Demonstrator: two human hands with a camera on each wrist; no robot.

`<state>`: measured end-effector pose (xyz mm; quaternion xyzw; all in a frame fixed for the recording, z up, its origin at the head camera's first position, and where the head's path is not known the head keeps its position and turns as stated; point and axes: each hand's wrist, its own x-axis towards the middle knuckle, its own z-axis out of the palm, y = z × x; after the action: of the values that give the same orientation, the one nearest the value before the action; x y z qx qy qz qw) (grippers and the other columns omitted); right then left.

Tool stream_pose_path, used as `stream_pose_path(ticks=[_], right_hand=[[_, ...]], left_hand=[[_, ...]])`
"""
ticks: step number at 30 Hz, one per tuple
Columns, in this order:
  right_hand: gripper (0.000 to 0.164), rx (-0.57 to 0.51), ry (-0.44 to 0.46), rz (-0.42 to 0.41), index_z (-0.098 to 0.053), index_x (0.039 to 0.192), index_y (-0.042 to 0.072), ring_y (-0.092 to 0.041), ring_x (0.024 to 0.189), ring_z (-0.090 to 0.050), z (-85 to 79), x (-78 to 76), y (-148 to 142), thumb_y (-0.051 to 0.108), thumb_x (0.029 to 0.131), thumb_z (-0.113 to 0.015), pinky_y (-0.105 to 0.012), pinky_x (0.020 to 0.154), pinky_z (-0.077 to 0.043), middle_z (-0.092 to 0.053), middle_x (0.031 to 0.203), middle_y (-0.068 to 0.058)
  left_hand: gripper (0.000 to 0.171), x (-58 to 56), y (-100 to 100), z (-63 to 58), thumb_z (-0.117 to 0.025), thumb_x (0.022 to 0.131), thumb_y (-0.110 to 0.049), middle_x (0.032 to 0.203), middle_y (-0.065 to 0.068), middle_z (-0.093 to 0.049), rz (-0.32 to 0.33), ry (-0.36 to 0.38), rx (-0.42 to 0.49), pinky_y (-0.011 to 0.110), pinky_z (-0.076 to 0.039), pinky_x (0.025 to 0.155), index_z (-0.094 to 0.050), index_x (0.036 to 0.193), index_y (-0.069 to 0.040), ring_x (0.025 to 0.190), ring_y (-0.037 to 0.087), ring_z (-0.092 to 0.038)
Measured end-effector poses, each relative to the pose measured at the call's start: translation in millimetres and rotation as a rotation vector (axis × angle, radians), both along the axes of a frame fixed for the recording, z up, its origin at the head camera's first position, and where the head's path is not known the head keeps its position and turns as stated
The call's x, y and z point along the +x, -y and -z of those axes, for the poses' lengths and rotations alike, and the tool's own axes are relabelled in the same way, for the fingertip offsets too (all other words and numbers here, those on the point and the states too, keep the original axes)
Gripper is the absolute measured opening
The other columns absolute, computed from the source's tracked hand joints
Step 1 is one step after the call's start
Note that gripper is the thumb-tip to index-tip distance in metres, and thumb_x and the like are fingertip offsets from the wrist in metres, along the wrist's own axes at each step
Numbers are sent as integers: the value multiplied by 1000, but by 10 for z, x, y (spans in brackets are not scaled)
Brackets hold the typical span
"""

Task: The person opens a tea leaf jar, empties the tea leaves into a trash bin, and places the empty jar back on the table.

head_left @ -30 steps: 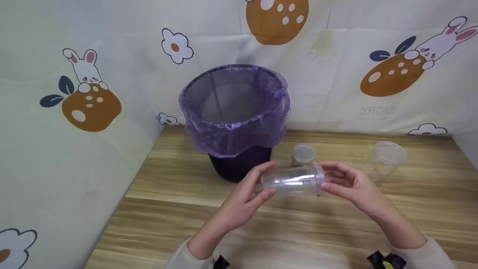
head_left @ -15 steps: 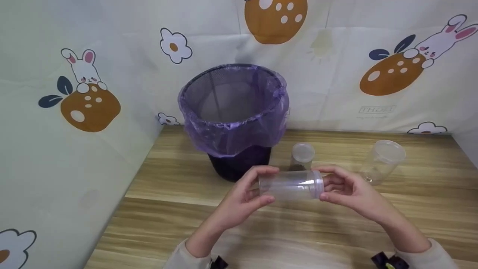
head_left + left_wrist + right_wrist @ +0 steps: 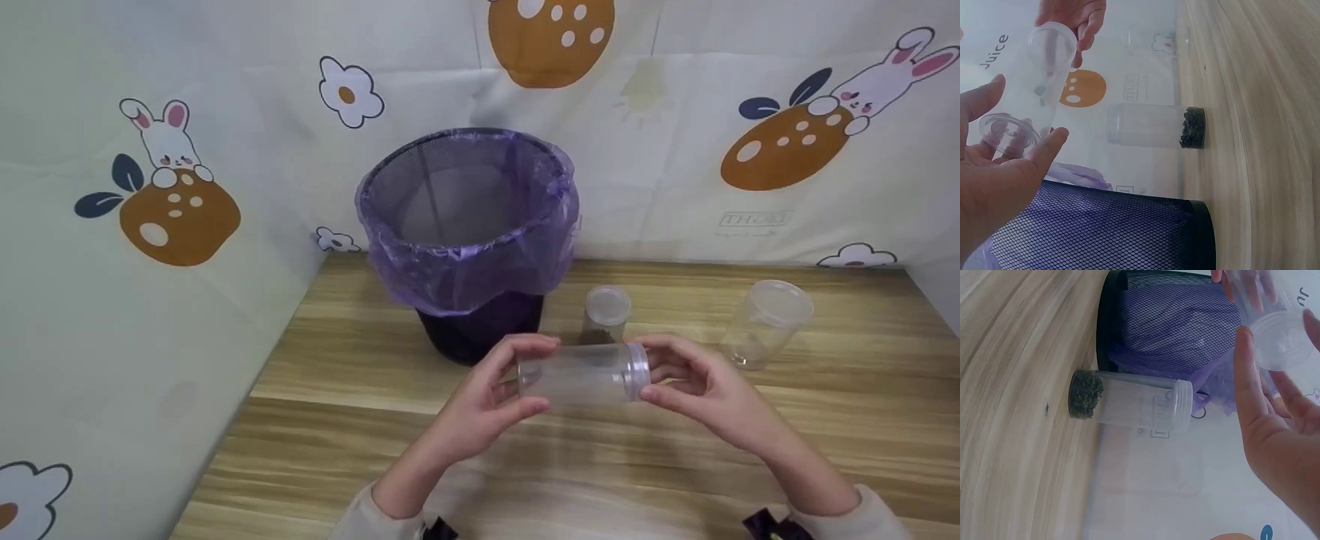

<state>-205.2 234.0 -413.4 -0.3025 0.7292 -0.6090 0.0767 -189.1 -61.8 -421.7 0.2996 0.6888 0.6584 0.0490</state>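
A clear plastic jar (image 3: 577, 375) lies sideways in the air between my hands, above the table. My left hand (image 3: 484, 405) grips its base end, thumb below and fingers above. At the other end my right hand (image 3: 705, 386) holds the rim of the clear lid (image 3: 638, 372), which sits on the jar. I see no contents in this jar. Just behind it stands a smaller-looking lidded jar (image 3: 606, 319), upright, with dark green dried leaves (image 3: 1086, 395) at its bottom. Neither hand touches that one.
A black mesh bin (image 3: 480, 330) with a purple bag (image 3: 472, 274) over its rim stands behind my left hand. Another clear jar (image 3: 769, 322) is upright at the right of the wooden table (image 3: 337, 330). A patterned cloth (image 3: 675, 165) hangs at the back.
Both hands have come down slightly with the jar, mostly in the first half second. My grip looks the same, and the bin and other jars stay put.
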Motion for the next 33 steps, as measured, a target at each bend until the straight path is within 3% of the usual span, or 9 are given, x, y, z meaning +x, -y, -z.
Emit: stream_pose_path(ticks=[3, 9, 14, 19, 25, 29, 31, 33], right_hand=[[34, 27, -16, 27, -51, 129, -15, -8, 94, -70, -8, 2, 9, -5, 97, -55, -27, 77, -62, -71, 111, 9], [50, -5, -25, -7, -45, 139, -12, -7, 102, -67, 1, 17, 3, -9, 92, -61, -24, 82, -60, -65, 124, 6], [43, 32, -43, 29, -48, 137, -11, -6, 99, -67, -11, 41, 18, -7, 95, -57, -24, 81, -60, -66, 120, 13], [59, 58, -32, 27, -43, 144, -5, -9, 107, -66, -27, 81, 46, -4, 90, -67, -26, 85, -60, -59, 134, 15], [53, 110, -80, 75, -52, 139, -3, -8, 96, -70, -31, 97, 51, -1, 89, -70, -24, 79, -61, -67, 121, 14], [48, 116, -71, 71, -54, 137, -3, -8, 93, -70, -28, 105, 47, 0, 91, -68, -25, 78, -61, -71, 112, 6], [46, 103, -63, 62, -54, 136, -4, -8, 94, -70, -22, 108, 47, -1, 92, -66, -25, 79, -61, -71, 111, 2], [45, 85, -57, 53, -53, 137, -5, -9, 97, -70, -14, 109, 49, -2, 94, -63, -25, 80, -61, -71, 112, 0]], left_hand=[[51, 1, 6, 1, -70, 90, -6, 147, 15, -47, 3, -26, 0, 36, -47, 110, -49, 137, -2, 138, 18, -46], [50, 0, 8, 5, -70, 90, -9, 146, 17, -46, -4, -50, 26, 36, -47, 110, -49, 135, -1, 136, 17, -47], [50, 15, 6, 4, -71, 90, -7, 147, 13, -48, -3, -29, 10, 34, -47, 111, -50, 135, -1, 138, 27, -46], [50, 24, 3, 12, -70, 90, -9, 147, 14, -48, -4, -47, 15, 36, -46, 112, -50, 135, -1, 137, 22, -47], [50, 36, -3, 24, -70, 90, -11, 146, 14, -49, -15, -103, -11, 35, -48, 110, -51, 135, -2, 136, 26, -49], [50, 45, -10, 35, -71, 90, -12, 144, 12, -50, -34, -138, -52, 36, -50, 107, -51, 135, -3, 134, 25, -50], [52, 51, -13, 34, -72, 90, -14, 144, 12, -50, -41, -122, -71, 36, -51, 107, -51, 136, -5, 135, 27, -50], [53, 60, -10, 22, -72, 91, -16, 146, 8, -49, -48, -60, -96, 35, -52, 105, -49, 139, -9, 136, 25, -49]])
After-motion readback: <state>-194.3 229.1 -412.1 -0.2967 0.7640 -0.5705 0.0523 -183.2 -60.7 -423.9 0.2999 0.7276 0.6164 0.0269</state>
